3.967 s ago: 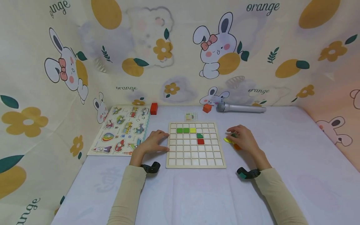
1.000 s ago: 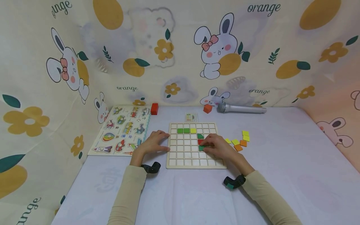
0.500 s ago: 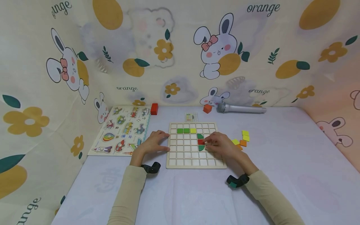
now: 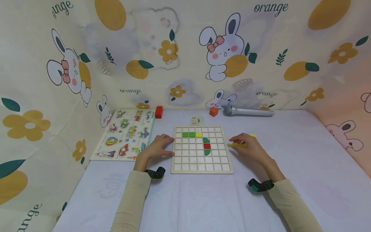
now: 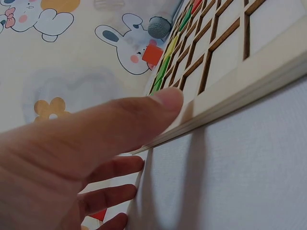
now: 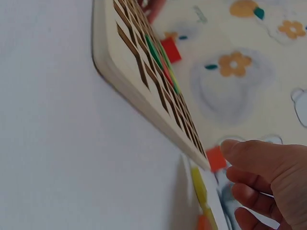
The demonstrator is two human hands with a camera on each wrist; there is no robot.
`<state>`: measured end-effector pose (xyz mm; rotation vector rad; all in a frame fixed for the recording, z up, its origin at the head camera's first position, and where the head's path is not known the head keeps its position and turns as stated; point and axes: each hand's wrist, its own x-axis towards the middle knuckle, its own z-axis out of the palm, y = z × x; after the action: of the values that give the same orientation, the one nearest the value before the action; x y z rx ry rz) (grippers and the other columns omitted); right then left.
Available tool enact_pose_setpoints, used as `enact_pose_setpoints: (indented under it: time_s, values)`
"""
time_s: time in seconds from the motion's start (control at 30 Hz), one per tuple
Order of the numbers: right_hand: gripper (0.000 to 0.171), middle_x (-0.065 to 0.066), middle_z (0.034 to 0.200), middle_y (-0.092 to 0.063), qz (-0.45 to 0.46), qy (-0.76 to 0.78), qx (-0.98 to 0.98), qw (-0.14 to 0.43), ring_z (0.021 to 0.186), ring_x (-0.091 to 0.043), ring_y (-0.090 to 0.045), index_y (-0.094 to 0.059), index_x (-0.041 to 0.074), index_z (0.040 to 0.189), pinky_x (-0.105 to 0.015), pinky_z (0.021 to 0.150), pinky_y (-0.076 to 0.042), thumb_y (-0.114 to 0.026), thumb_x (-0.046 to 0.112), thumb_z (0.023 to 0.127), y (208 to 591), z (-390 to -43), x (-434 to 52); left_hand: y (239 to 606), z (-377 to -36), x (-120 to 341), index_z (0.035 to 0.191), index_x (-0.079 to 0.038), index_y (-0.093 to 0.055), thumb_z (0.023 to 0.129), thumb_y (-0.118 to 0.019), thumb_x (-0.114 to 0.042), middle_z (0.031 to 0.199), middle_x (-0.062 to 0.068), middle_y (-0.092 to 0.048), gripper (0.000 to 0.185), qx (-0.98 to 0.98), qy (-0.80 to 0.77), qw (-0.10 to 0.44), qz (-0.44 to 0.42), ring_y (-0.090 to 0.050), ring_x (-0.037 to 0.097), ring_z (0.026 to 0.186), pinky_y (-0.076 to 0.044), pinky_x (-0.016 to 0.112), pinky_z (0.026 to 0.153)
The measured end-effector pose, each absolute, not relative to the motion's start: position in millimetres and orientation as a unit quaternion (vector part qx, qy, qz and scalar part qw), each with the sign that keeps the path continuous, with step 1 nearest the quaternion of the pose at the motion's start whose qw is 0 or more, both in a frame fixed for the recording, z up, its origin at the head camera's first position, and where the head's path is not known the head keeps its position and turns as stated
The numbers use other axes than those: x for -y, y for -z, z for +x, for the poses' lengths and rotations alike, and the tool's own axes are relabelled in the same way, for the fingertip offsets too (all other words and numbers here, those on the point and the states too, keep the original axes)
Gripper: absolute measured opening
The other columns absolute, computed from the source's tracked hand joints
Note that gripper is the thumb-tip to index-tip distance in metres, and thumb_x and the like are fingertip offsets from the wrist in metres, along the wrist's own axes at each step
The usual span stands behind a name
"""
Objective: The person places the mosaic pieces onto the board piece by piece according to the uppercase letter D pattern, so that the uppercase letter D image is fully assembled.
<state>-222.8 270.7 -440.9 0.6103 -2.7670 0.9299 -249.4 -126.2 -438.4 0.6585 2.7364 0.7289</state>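
A wooden grid board (image 4: pixel 185 171) lies flat in the middle of the table. Two green square tiles (image 4: pixel 189 134) and a yellow tile (image 4: pixel 198 134) sit in one upper row. Further right, a red tile (image 4: pixel 207 146) lies between two green rounded tiles (image 4: pixel 207 152). My left hand (image 4: pixel 157 147) touches the board's left edge, thumb and fingers spread. Right of the board, my right hand (image 4: pixel 251 149) hovers over loose yellow tiles (image 4: pixel 242 145), partly hiding them. In the right wrist view its thumb and fingers are apart, with a yellow tile (image 6: pixel 199 187) and an orange tile (image 6: pixel 203 222) nearby.
A picture puzzle board (image 4: pixel 123 135) lies at the left. Along the back stand a red block (image 4: pixel 158 112) and an orange-red block (image 4: pixel 213 111), beside a silver microphone (image 4: pixel 249 111). A small printed grid card (image 4: pixel 197 120) lies behind the grid board.
My right hand placed a second green rounded tile below the red one, let go, and moved right to the loose tiles. My left hand has stayed at the board's edge.
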Motion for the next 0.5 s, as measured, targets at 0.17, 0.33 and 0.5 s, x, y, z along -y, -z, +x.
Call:
enact_pose_setpoints:
  time_s: [0.17,0.33,0.5]
  values:
    - [0.022,-0.006,0.096,-0.064,0.185,-0.300,0.932,0.084,0.084,-0.019,-0.054,-0.069,0.007,0.104,-0.036,0.072,-0.050,-0.069,0.008,0.083,438,-221,-288,439,-250,126,0.135,-0.012,-0.048,0.078,-0.074,-0.036,0.138,0.012,-0.042,0.067,-0.935,-0.248,0.119,0.225,-0.034,0.030,0.128,-0.032,0.047,0.107]
    - [0.023,-0.006,0.099,-0.064,0.168,-0.284,0.940,0.083,0.085,-0.020,-0.054,-0.068,0.007,0.106,-0.034,0.072,-0.051,-0.070,0.009,0.083,440,-219,-299,439,-251,127,0.136,-0.012,-0.048,0.078,-0.074,-0.035,0.140,0.012,-0.041,0.068,-0.935,-0.248,0.123,0.223,-0.033,0.030,0.130,-0.031,0.048,0.107]
    - [0.023,-0.005,0.090,-0.062,0.172,-0.274,0.942,0.087,0.081,-0.019,-0.053,-0.069,0.005,0.104,-0.031,0.069,-0.050,-0.070,0.007,0.081,441,-218,-307,439,-250,127,0.136,-0.012,-0.048,0.077,-0.075,-0.032,0.139,0.012,-0.042,0.068,-0.934,-0.249,0.123,0.224,-0.033,0.029,0.129,-0.031,0.047,0.107]
